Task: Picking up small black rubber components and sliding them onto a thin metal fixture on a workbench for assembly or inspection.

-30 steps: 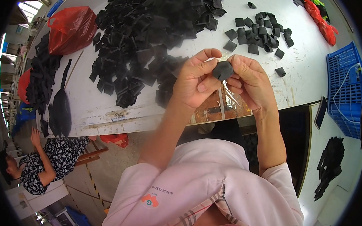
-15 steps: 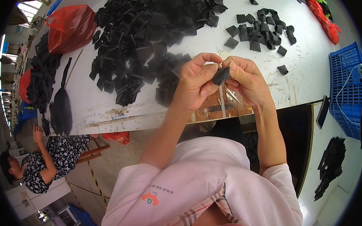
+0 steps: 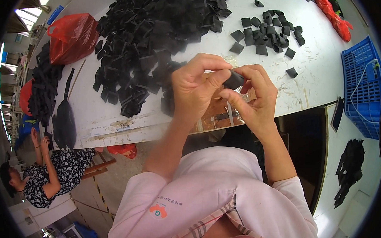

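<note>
Both my hands meet above the near edge of a white table. My left hand and my right hand pinch one small black folded piece between their fingertips. A clear plastic bag hangs under my right hand, against the table edge. A big heap of the same black pieces lies just beyond my left hand. A smaller scatter of black pieces lies beyond my right hand.
A red plastic bag sits at the table's far left, with a long black pile and a dark pouch beside it. A blue crate stands to the right. Another person sits lower left. Red items lie top right.
The black piece sits deeper between my fingertips now, and both hands have closed tighter around it, staying over the table edge.
</note>
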A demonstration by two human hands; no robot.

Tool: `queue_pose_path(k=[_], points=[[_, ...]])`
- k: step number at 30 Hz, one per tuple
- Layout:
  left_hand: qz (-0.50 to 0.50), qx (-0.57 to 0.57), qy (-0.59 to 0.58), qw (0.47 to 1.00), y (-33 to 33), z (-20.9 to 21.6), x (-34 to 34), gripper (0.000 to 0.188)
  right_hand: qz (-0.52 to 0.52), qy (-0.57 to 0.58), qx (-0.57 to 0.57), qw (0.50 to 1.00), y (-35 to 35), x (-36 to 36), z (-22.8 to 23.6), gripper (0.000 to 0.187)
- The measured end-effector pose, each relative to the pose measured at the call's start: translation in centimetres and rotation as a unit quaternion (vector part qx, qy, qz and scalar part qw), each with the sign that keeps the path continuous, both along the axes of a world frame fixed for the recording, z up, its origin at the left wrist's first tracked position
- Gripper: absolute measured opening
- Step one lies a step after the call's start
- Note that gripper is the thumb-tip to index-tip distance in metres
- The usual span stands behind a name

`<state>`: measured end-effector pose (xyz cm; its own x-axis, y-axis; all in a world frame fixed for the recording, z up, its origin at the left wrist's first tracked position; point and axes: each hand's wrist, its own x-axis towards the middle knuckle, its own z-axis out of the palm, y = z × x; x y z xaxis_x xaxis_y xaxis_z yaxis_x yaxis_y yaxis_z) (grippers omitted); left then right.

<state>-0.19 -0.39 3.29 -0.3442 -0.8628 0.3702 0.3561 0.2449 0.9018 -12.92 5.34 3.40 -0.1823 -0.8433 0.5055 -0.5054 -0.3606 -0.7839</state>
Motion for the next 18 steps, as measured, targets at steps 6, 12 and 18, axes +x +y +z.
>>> queue_pose_path(k=[6, 12, 18], points=[[-0.030, 0.132, 0.211, 0.968, -0.5, -1.8, 0.5, 0.013, -0.033, -0.021, 0.000, 0.999, -0.5, 0.8, 0.6, 0.017], [-0.017, 0.103, 0.169, 0.980, 0.0, -3.1, 0.6, 0.013, -0.034, -0.014, -0.027, 0.999, -0.5, 0.4, -1.6, 0.007], [0.000, 0.113, 0.033, 0.993, 0.2, -1.3, 0.4, 0.012, -0.022, -0.018, 0.002, 1.000, -0.4, 0.2, -1.2, 0.007]])
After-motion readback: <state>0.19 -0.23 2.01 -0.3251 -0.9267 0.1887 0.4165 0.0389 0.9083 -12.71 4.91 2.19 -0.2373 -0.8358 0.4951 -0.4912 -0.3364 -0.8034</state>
